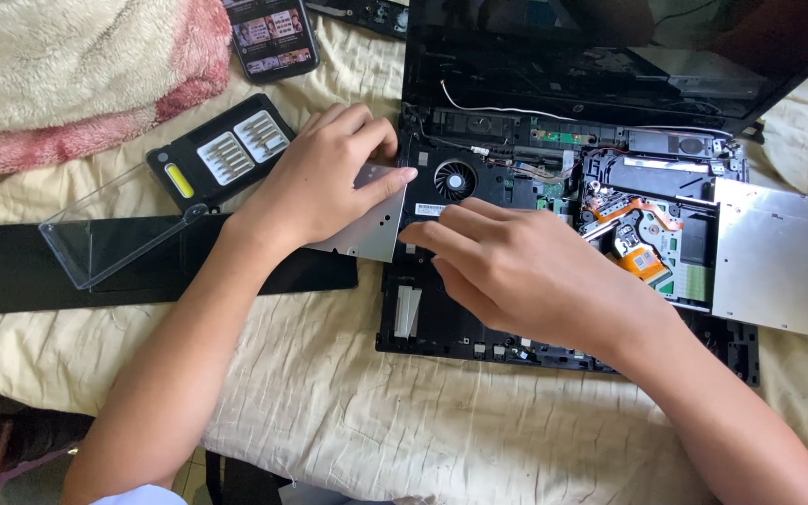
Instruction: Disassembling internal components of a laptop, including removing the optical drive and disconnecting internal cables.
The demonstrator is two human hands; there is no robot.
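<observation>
Item: silver metal plate (367,220), at the opened laptop's (516,309) left edge — pinched by the left hand (315,182). Right hand (526,271) loosely curled, empty, beside it. Risk: exposed fan (454,179) and cables snagged if the plate is dragged.

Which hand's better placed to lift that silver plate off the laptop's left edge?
Left, probably. The left hand already grips the silver plate; the right hand rests on the open laptop beside it, fingertips at the plate's edge.

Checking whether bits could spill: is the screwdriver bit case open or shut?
Open. The screwdriver bit case has its clear lid swung out flat, leaving the rows of bits uncovered.
</observation>
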